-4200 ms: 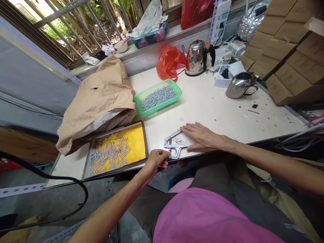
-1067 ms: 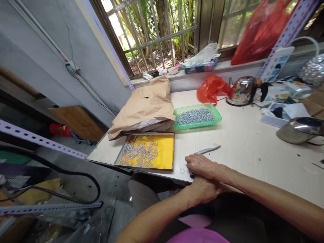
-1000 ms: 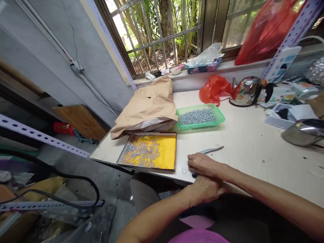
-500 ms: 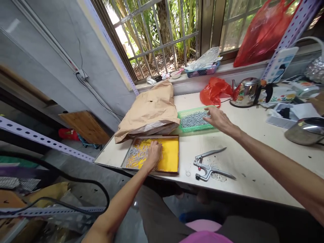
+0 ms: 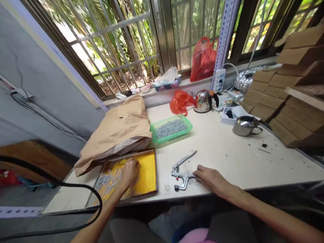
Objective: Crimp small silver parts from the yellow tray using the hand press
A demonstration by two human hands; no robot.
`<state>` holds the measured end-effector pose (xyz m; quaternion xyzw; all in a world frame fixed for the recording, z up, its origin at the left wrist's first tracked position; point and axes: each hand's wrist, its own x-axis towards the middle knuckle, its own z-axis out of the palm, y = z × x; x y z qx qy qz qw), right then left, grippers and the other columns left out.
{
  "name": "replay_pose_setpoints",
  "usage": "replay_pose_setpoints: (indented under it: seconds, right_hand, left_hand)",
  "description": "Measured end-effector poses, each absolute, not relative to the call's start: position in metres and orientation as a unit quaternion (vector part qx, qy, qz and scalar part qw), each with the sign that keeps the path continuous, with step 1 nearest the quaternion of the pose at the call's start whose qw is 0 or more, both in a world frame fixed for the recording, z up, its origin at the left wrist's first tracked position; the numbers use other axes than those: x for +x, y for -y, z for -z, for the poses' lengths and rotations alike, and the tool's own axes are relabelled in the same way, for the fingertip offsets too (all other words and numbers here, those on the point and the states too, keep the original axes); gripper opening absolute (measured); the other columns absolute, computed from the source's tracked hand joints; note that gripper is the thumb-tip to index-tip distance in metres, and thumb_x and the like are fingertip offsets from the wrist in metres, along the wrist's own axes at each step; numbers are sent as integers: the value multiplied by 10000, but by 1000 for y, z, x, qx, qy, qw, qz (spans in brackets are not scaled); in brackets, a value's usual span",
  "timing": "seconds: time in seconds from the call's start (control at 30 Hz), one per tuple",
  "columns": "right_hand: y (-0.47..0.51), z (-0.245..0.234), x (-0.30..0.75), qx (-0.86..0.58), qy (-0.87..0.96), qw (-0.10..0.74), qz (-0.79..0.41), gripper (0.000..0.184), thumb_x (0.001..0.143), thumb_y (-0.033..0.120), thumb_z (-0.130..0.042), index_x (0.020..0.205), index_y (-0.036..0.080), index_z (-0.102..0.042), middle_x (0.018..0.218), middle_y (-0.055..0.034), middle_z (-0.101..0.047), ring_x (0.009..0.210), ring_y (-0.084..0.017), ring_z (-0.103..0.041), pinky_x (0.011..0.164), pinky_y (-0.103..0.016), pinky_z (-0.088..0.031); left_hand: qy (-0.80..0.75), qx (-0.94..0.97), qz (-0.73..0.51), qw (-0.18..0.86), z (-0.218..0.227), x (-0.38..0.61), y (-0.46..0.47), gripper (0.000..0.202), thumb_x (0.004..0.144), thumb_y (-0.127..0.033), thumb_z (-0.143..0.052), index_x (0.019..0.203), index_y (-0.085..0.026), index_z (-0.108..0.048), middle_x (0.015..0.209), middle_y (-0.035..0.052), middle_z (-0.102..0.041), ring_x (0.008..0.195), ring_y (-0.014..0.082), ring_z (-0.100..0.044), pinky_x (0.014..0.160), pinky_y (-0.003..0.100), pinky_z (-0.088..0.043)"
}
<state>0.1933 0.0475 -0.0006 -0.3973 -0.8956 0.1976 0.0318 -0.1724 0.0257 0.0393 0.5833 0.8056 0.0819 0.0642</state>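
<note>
Left hand [image 5: 129, 172]: curled down on the metal pins [image 5: 108, 179] in the yellow tray [image 5: 149, 168]; cannot tell whether it grips any.
Right hand [image 5: 211, 178]: flat, fingers apart, tips touching the pliers [image 5: 181, 170].
Pliers: lying on the desk [image 5: 227, 148], just right of the tray.

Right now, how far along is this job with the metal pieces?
Possibly done: the green basket holds a heap of metal pieces. In hand: the left hand is down among loose pieces in the yellow tray; the right hand touches the pliers. Left: many pieces lie there.
</note>
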Motion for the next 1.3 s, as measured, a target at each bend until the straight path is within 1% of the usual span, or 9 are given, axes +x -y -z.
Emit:
replay_pose_setpoints:
  seconds: [0.07, 0.17, 0.3, 0.47, 0.63, 0.73, 0.87, 1.1, 1.3]
  right_hand:
    - [-49, 3, 196, -394, 903, 24, -169, 249, 964, 209, -394, 950, 193, -641, 954, -62, -616, 835, -170, -618, 711, -261, -433]
    - [-54, 4, 198, -377, 917, 16, -131, 236, 967, 210, -395, 950, 181, -628, 968, -64, -616, 824, -165, -600, 698, -259, -399]
    - [-58, 3, 202, -376, 920, 12, -107, 221, 964, 211, -404, 946, 179, -622, 969, -64, -613, 793, -159, -581, 660, -263, -363]
    - [-57, 8, 205, -374, 923, 30, -83, 213, 967, 204, -405, 924, 172, -611, 939, -67, -602, 779, -155, -558, 643, -276, -333]
    - [-55, 9, 206, -381, 920, 41, -79, 164, 947, 195, -447, 921, 165, -606, 935, -76, -593, 786, -159, -541, 628, -281, -308]
    - [-54, 7, 206, -378, 921, 44, -83, 127, 926, 179, -480, 914, 159, -605, 937, -78, -593, 791, -163, -536, 628, -285, -304]
    - [-54, 8, 206, -381, 919, 55, -82, 159, 939, 181, -455, 896, 162, -607, 917, -74, -594, 776, -160, -531, 628, -289, -296]
    - [-53, 14, 206, -379, 920, 71, -74, 140, 927, 187, -474, 887, 164, -606, 902, -75, -592, 750, -159, -517, 627, -291, -282]
    - [-51, 9, 206, -380, 920, 72, -69, 126, 913, 165, -490, 895, 155, -614, 895, -80, -600, 751, -166, -514, 633, -296, -282]
  left_hand:
    - [-783, 574, -181, 155, -45, -141, -23, 155, 770, -279, -555, 716, -173, -654, 745, 43, -660, 687, 171, -599, 609, 240, -396]
    - [-731, 507, -276, 364, -41, -83, -14, 272, 723, -420, -612, 787, -163, -674, 592, -5, -599, 469, 118, -507, 477, 226, -380]
    - [-697, 453, -295, 471, -22, -29, -1, 324, 663, -452, -683, 730, -136, -660, 477, -39, -513, 387, 76, -418, 398, 202, -325]
    - [-703, 409, -296, 501, -2, -20, 3, 389, 641, -506, -710, 678, -127, -629, 432, -61, -458, 342, 50, -352, 354, 189, -247]
    - [-708, 413, -280, 499, 1, -21, 0, 403, 649, -527, -694, 615, -140, -589, 400, -65, -427, 318, 46, -314, 347, 198, -200]
    - [-721, 421, -261, 485, 1, -20, -2, 389, 656, -519, -684, 601, -148, -580, 398, -60, -431, 318, 53, -328, 354, 206, -207]
    - [-730, 433, -226, 479, 0, -20, -3, 407, 668, -508, -676, 519, -156, -535, 371, -49, -417, 311, 48, -312, 364, 215, -180]
    - [-717, 399, -183, 542, -7, -22, -3, 317, 669, -410, -702, 570, -129, -593, 360, -55, -424, 308, 34, -299, 373, 207, -156]
    - [-708, 366, -163, 582, -7, -24, -7, 367, 667, -411, -724, 507, -151, -520, 341, -61, -414, 287, 25, -280, 350, 198, -138]
